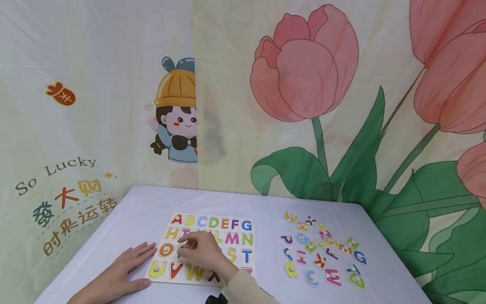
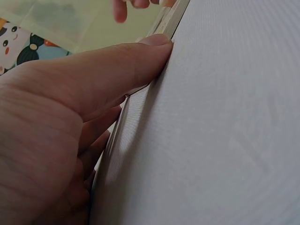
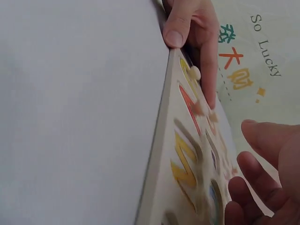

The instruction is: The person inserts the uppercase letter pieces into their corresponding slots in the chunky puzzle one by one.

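Observation:
A wooden alphabet puzzle board lies on the table with colored letters in rows. My left hand lies at the board's left side, fingers extended, and the thumb touches its near edge. Over the board's left-middle part hovers my right hand, partly covering the second and third rows. Its thumb and fingers are bent and apart, with no piece seen between them. Knobs show on the orange O and the green-yellow U. The yellow W shows near the front edge.
Loose letter pieces with knobs lie scattered on the table's right side, among them a blue C, a pink M and a purple P. The white table meets a printed curtain at the back.

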Available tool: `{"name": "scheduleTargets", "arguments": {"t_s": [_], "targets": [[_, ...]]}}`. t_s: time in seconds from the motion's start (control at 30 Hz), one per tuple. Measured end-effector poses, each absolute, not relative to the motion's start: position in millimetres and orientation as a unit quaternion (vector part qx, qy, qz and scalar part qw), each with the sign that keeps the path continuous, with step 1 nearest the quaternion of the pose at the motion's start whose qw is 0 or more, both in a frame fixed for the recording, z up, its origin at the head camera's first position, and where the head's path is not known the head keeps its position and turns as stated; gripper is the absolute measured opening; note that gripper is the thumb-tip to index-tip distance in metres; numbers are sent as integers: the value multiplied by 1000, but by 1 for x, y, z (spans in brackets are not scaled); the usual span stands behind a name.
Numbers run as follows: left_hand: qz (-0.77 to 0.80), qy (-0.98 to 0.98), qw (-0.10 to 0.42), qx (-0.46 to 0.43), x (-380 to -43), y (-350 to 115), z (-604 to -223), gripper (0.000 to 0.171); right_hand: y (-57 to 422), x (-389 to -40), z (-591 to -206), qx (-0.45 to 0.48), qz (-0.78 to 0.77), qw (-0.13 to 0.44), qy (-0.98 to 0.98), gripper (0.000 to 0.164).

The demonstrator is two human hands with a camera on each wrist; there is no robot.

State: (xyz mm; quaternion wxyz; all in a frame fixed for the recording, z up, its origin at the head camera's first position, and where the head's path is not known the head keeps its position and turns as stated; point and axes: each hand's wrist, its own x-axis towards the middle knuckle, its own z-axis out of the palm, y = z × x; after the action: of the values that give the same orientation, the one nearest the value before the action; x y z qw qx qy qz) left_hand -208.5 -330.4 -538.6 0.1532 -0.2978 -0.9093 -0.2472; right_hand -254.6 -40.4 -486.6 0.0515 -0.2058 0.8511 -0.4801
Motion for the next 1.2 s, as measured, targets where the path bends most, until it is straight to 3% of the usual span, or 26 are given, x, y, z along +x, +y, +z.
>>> {"name": "scheduleTargets", "arguments": {"t_s": [0.2,0.47,0.8,1.2], "targets": [[-252,-917,134,-278,-206,-328,-537,78,24,-259,-465,-243,-416,62,874,22],[-246,-923,126,-269,-205,-329,-536,79,122,-273,-444,-261,-326,14,908,23],[-239,-915,146,-289,-205,-329,-538,79,203,-277,-457,-43,-316,-90,944,15],[-248,-921,128,-271,-206,-329,-538,80,235,-264,-482,48,-270,-65,960,21]]}}
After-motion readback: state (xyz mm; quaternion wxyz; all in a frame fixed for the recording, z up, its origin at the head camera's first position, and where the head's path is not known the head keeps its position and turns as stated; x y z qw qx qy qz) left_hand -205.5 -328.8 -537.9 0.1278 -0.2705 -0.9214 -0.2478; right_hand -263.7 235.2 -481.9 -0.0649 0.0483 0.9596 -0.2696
